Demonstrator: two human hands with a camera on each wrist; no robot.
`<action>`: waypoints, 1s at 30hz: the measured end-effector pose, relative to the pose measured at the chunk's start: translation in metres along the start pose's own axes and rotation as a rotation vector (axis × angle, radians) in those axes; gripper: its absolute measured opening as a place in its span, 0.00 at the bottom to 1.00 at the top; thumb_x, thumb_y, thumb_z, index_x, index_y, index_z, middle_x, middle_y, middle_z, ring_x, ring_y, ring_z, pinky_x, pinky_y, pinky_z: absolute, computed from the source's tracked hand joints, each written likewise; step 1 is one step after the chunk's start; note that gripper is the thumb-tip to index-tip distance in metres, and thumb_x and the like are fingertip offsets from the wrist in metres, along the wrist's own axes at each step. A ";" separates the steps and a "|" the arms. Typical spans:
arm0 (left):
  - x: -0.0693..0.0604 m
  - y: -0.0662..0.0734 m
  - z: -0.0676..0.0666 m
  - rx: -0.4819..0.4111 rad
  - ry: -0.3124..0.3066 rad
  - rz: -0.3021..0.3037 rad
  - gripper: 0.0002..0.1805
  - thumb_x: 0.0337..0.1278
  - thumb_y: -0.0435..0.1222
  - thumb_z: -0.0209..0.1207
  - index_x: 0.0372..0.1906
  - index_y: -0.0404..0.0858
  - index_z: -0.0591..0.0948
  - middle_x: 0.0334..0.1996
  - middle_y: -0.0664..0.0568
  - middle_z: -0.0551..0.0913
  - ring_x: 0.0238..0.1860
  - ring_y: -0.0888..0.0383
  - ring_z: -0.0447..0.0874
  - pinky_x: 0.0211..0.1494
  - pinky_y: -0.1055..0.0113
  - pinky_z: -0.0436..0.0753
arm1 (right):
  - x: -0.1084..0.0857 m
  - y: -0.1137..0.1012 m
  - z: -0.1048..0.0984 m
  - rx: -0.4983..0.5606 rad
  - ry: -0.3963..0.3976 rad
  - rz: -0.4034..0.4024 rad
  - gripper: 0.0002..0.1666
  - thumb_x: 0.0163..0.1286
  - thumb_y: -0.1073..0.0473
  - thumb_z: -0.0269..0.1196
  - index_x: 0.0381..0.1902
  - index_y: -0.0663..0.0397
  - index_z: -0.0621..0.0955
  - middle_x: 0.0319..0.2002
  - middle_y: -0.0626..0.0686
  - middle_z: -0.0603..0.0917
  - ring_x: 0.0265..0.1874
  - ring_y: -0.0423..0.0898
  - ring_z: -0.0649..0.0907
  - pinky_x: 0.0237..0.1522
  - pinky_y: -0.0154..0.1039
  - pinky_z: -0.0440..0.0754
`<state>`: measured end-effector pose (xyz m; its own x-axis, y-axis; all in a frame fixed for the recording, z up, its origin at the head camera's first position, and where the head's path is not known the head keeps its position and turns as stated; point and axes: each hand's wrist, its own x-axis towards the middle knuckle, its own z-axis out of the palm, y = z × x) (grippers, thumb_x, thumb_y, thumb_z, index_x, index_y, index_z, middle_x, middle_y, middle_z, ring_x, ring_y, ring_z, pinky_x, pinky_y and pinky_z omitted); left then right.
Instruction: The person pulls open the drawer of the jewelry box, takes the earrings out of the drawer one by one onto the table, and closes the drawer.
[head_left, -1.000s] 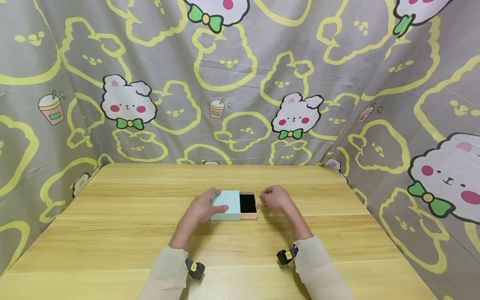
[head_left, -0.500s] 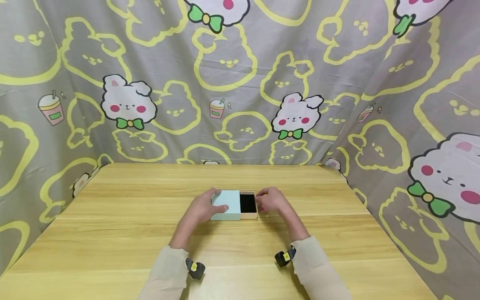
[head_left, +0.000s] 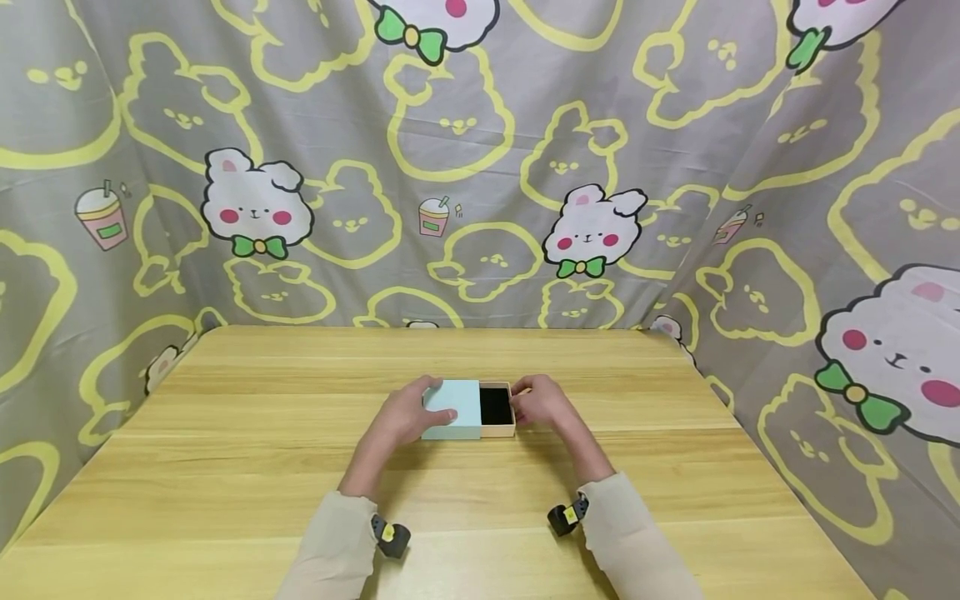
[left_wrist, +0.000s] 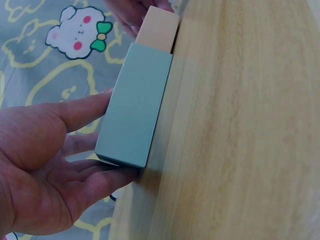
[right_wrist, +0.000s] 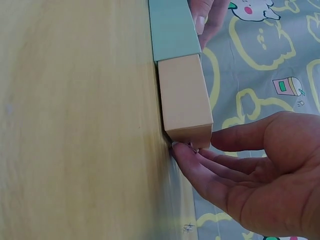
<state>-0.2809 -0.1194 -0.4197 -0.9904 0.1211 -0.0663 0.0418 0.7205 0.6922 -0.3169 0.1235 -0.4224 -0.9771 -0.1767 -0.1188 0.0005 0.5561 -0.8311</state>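
Observation:
A pale blue drawer box point(head_left: 459, 398) rests on the table, its beige inner drawer point(head_left: 498, 432) partly out to the right. Black lining point(head_left: 495, 406) shows in the drawn-out part. My left hand point(head_left: 405, 412) holds the blue sleeve at its left end, thumb across the top and fingers at the far side. My right hand point(head_left: 542, 402) is at the drawer's outer end with bent fingers. In the right wrist view its thumb meets the drawer's edge, and its fingertips point(right_wrist: 182, 152) are against the end face, around a small tab partly hidden by them.
The wooden table point(head_left: 262, 483) surrounds the box. A grey patterned curtain point(head_left: 337, 208) hangs along the table's back and sides. A small black camera is strapped on each wrist over beige sleeves point(head_left: 337, 517).
My right hand has moved left from just beside the drawer onto its outer end. The left hand, the sleeve and the drawer have stayed where they were.

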 end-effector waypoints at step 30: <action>0.001 0.000 0.001 0.001 0.005 0.003 0.37 0.61 0.47 0.69 0.73 0.42 0.71 0.73 0.39 0.70 0.73 0.36 0.67 0.69 0.40 0.72 | -0.003 -0.008 0.010 -0.003 -0.005 -0.005 0.17 0.69 0.70 0.58 0.54 0.73 0.80 0.36 0.64 0.89 0.29 0.52 0.90 0.35 0.42 0.89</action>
<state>-0.2814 -0.1185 -0.4201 -0.9910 0.1199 -0.0602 0.0453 0.7210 0.6914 -0.3117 0.1114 -0.4203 -0.9761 -0.1831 -0.1173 -0.0049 0.5575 -0.8302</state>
